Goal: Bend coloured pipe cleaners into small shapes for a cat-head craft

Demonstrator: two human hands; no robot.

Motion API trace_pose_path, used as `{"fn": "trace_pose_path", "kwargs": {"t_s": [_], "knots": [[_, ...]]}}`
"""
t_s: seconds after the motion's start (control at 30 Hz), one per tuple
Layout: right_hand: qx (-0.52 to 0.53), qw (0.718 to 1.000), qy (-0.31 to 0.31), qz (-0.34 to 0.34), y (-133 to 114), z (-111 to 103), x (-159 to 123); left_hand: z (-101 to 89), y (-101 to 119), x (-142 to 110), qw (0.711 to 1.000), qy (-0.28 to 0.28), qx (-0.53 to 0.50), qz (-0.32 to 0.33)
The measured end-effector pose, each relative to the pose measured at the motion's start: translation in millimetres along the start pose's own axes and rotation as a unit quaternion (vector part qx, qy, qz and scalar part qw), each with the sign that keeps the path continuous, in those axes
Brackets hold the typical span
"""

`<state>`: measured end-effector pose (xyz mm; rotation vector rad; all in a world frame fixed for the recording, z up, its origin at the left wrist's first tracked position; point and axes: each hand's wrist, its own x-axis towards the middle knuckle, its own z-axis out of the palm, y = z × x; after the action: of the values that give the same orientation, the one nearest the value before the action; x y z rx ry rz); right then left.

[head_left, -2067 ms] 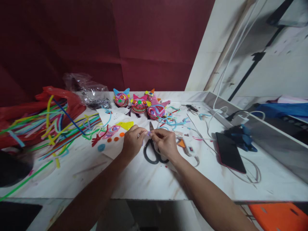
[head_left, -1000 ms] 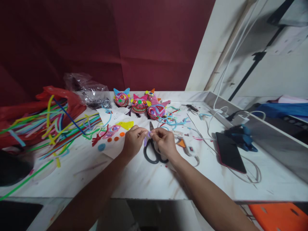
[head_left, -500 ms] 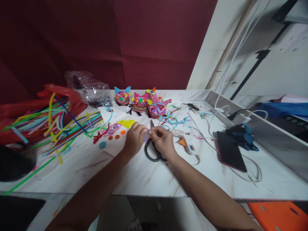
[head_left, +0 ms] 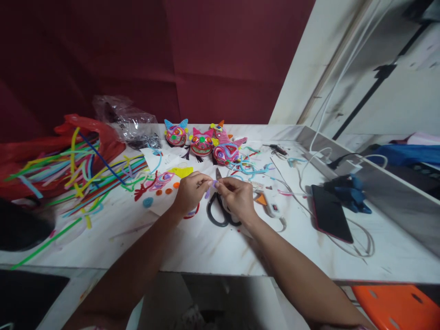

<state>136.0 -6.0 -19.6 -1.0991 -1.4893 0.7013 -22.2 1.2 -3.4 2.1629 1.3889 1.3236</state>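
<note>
A small purple pipe cleaner piece (head_left: 214, 184) is pinched between the fingertips of both hands, with a short end hanging below. My left hand (head_left: 189, 193) is closed on its left side, and my right hand (head_left: 239, 198) is closed on its right side. Behind and beneath the right hand lie black-handled scissors (head_left: 216, 222), blades pointing away. A red loop (head_left: 194, 211) shows partly under my left hand. To the left are several orange discs (head_left: 168, 191), a blue disc (head_left: 147, 202) and a pink and purple coiled piece (head_left: 165, 179).
Several decorated animal heads (head_left: 201, 143) stand at the back. Loose pipe cleaners (head_left: 103, 174) spill from a red bag (head_left: 92, 133) at left. A glue gun (head_left: 271, 206), a phone (head_left: 331, 213) and cables lie at right, beside the raised table edge (head_left: 364, 201).
Both hands remain pinched on the purple piece, spread very slightly farther apart. The red loop under my left hand now shows. The whole view has shifted a little.
</note>
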Motion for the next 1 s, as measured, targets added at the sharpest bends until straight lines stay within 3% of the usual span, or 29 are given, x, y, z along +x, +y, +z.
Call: {"fn": "trace_pose_path", "kwargs": {"t_s": [0.23,0.43,0.53,0.63,0.73,1.0], "knots": [[0.104,0.992,0.033,0.065,-0.2,8.1,-1.9,13.4,0.6,-5.2,0.993,0.049,-0.085,-0.069],[0.230,0.964,0.025,0.129,-2.3,16.1,-2.6,12.2,3.8,-6.6,0.998,0.059,0.002,-0.025],[0.174,0.980,-0.020,0.095,1.4,11.9,0.0,8.5,2.5,-6.7,0.995,0.051,0.077,0.040],[0.024,0.999,-0.031,-0.036,4.3,3.3,2.8,5.5,-0.1,-6.5,0.986,0.016,0.130,0.106],[-0.070,0.990,-0.027,-0.120,2.5,-3.3,4.0,2.2,-1.9,-4.7,0.982,-0.024,0.138,0.125],[-0.012,0.999,-0.003,-0.037,-4.3,-2.4,2.4,-6.4,1.4,1.6,0.999,-0.021,0.002,0.048]]}}
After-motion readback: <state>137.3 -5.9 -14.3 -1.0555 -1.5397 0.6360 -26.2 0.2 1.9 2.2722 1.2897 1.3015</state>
